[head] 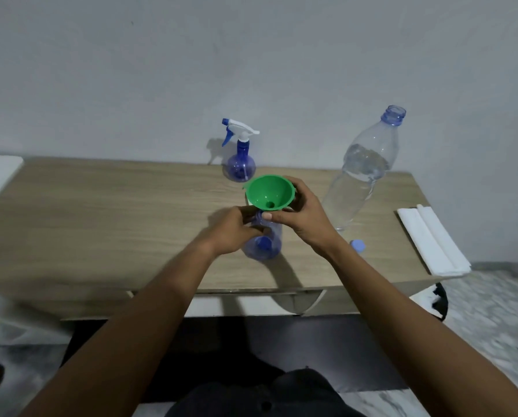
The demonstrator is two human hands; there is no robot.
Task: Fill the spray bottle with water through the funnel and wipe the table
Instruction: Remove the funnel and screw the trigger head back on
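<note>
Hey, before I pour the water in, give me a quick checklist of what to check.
1. The funnel spout seated in the spray bottle neck: cannot tell, fingers hide it.
2. The left hand steadying the spray bottle: ok.
3. The water bottle uncapped and holding water: ok.
4. The right hand free to pour: not ok, it holds the funnel.
5. The white cloth on the table for wiping: ok.

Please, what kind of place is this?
Probably a plain room in a home: a wooden table stands against a grey wall, and the floor looks like mottled stone tile.
</note>
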